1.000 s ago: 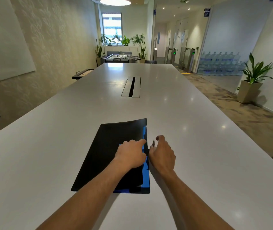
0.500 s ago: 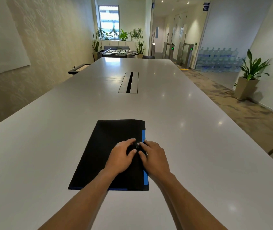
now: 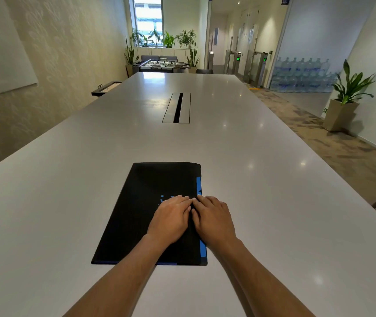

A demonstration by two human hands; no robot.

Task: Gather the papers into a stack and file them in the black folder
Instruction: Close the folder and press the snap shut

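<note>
Folder (image 3: 143, 202) first: black, matte, closed and lying flat, its long sides running away from the person, with a blue strip showing along its right edge and a thinner blue line along the near edge. It sits on the near middle of the surface (image 3: 262, 179). Both hands rest flat on its cover, palms down, fingers spread loosely and gripping nothing; the left hand (image 3: 171, 219) and the right hand (image 3: 213, 219) lie side by side, touching at the forefingers, over the folder's right half. The surface is long, pale grey and glossy, with a slotted cable hatch (image 3: 177, 108) set in its middle. Beyond its far end stand a foosball table (image 3: 161, 64), potted plants and a window; stacked water bottles (image 3: 301, 75) line the right wall.
</note>
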